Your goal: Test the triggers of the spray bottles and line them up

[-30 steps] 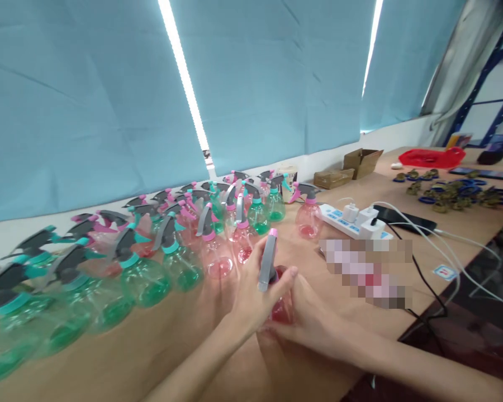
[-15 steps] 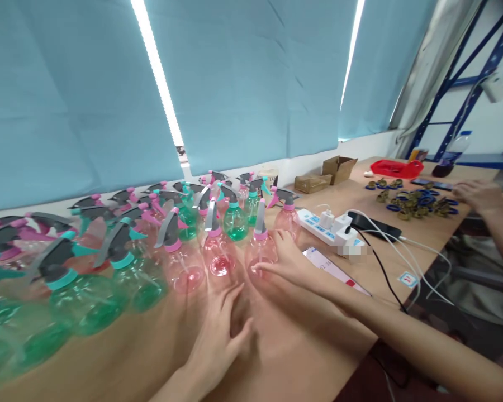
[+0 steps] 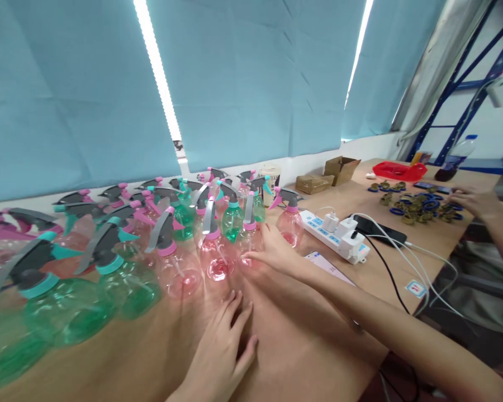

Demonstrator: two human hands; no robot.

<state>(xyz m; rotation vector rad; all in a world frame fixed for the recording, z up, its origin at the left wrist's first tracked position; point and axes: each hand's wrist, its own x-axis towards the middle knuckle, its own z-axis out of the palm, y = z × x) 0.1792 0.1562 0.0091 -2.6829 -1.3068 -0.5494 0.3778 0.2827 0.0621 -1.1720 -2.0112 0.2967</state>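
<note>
Gripping a pink spray bottle (image 3: 248, 239) by its round body, I see clear pink plastic, a pink collar and a slim grey trigger head. It stands upright on the bench (image 3: 302, 346), its long axis vertical, the grey back of the head toward me and the hidden nozzle end facing the blue curtain (image 3: 235, 84). It sits just right of a second pink bottle (image 3: 216, 257); I cannot tell if the two touch. My right hand (image 3: 273, 249), its forearm slanting in from the lower right, wraps its right side, thumb across the front; how firmly, I cannot tell. My left hand (image 3: 218, 346) is empty, back up, fingers loosely extended toward the bottles and thumb spread to the right, low at the bench.
</note>
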